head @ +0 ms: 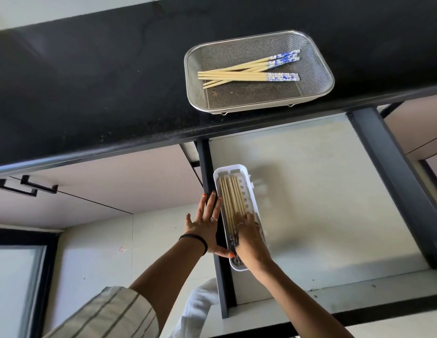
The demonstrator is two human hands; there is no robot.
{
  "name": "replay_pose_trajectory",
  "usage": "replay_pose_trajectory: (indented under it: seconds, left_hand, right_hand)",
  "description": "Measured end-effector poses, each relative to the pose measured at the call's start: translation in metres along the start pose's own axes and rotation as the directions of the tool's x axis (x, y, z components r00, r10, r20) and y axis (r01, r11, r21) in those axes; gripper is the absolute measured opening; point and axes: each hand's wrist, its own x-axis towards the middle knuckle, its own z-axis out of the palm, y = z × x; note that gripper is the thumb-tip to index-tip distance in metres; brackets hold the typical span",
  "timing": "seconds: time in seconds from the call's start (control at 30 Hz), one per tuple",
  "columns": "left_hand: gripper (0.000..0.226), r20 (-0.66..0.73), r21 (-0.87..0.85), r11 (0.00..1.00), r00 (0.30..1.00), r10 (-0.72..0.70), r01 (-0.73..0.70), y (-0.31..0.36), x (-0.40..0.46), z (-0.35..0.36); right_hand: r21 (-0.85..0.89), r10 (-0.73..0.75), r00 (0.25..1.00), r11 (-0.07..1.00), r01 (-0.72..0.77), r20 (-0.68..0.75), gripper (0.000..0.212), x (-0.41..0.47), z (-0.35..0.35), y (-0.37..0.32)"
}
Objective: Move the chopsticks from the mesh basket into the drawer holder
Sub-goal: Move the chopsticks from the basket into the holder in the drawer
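You had a black countertop (90, 89) filling the upper half of your view, from nine o'clock to three o'clock. Below its edge, at eight o'clock, two black cabinet handles (27, 187) sat side by side on a pale cabinet door (110, 181). A dark window frame (45, 264) stood at seven o'clock. White cloth (200, 303) lay bunched at six o'clock.

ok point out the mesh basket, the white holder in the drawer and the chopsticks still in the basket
mesh basket (310, 97): head view, on its near rim
white holder (253, 203): head view, on its right wall
chopsticks in the basket (237, 76): head view, on the pale shafts
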Motion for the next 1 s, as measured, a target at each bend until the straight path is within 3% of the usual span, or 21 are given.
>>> replay_pose_trajectory:
  seconds: [0.1,0.2,0.37,0.53,0.67,1.0]
  left_hand:
    - [0.145,0.004,0.008,1.000,1.000,0.001,-0.001,0.001,-0.002,-0.001]
    - [0.145,0.005,0.014,1.000,1.000,-0.001,0.001,0.002,-0.003,-0.001]
    - [0.145,-0.004,0.001,1.000,1.000,0.001,-0.001,0.004,-0.004,0.000]
    - [0.145,-0.006,-0.008,1.000,1.000,-0.001,0.001,0.004,-0.006,0.002]
    - [0.145,-0.003,-0.006,1.000,1.000,-0.002,0.002,0.005,-0.007,0.004]
    - [0.143,0.007,0.014,1.000,1.000,-0.006,0.006,0.008,-0.011,0.001]
  right_hand:
    - [-0.014,-0.058,0.996,0.998,0.060,0.065,0.051,-0.002,0.000,0.002]
    - [-0.150,-0.173,0.984,0.972,0.179,0.052,0.049,-0.002,0.002,0.006]
    - [-0.184,-0.184,0.972,0.960,0.209,0.144,0.059,-0.003,-0.007,-0.001]
    - [-0.244,-0.330,0.941,0.909,0.338,0.078,0.065,-0.005,-0.014,-0.002]
    - [-0.309,-0.202,0.944,0.909,0.280,0.261,0.058,-0.005,-0.007,0.005]
    - [-0.287,-0.163,0.967,0.933,0.216,0.198,0.054,-0.011,-0.011,-0.002]
